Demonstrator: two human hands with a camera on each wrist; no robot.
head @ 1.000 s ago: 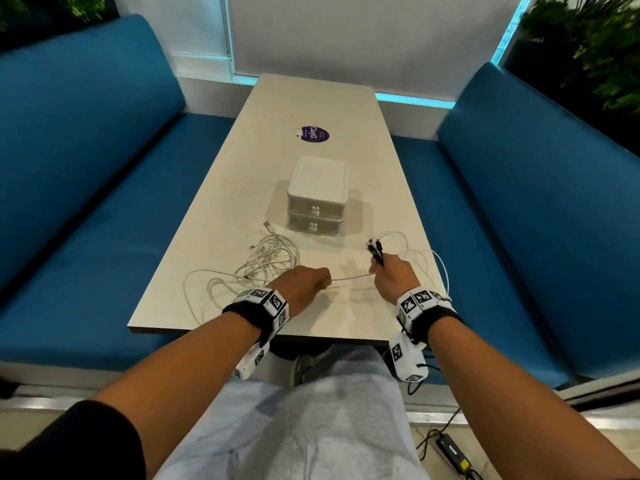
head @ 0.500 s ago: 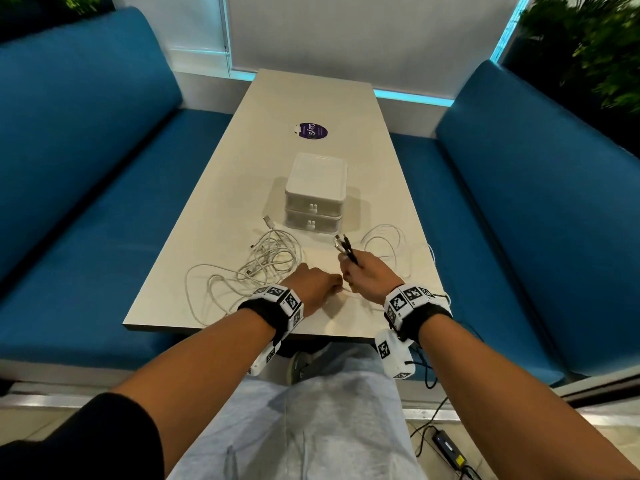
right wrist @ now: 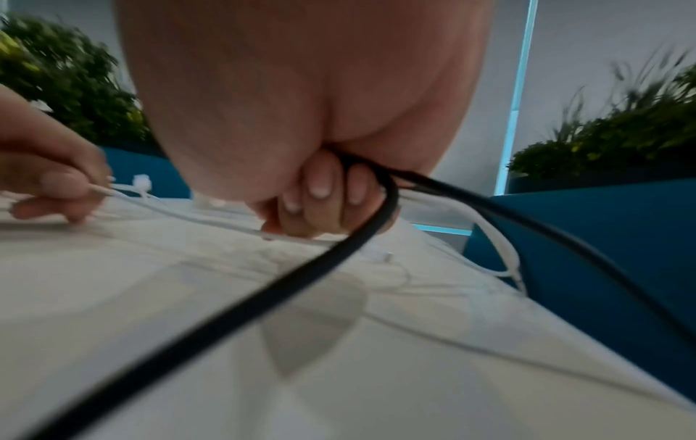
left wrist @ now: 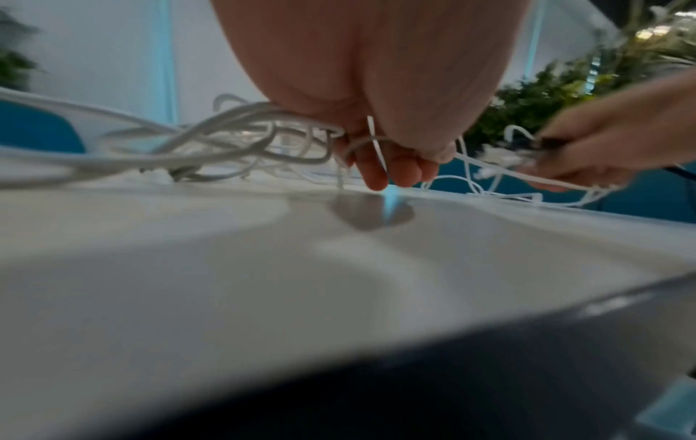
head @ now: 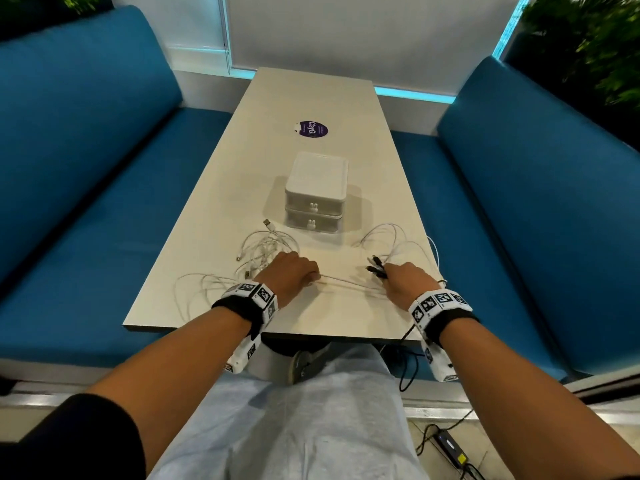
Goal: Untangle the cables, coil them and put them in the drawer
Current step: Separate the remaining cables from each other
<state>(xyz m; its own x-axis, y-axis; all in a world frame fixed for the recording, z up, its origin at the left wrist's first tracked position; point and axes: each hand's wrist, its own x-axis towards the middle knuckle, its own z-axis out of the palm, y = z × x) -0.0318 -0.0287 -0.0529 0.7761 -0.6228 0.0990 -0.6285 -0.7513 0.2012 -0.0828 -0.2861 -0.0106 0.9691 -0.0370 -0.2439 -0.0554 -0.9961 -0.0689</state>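
Note:
A tangle of white cables [head: 261, 249] lies on the table [head: 311, 98] at the near left, with more white loops [head: 394, 240] at the near right. My left hand [head: 294, 275] pinches a white cable [head: 346, 284] that runs taut across to my right hand [head: 405, 280]. In the left wrist view the white cable [left wrist: 378, 148] passes between the curled fingers [left wrist: 376, 172]. My right hand grips the white cable together with a black cable [right wrist: 339, 256], whose black plugs [head: 375, 266] stick out past the knuckles. The white two-drawer box [head: 315, 192] stands behind, both drawers closed.
Blue benches [head: 86, 150] run along both sides of the table. A purple round sticker [head: 311, 129] lies farther back. White loops hang over the right table edge [head: 436, 258]. A black power adapter [head: 450, 448] sits on the floor below.
My hands came together half a second ago and have now pulled apart, the right hand moving right and stretching the white cable between them. The right-side white loops spread out.

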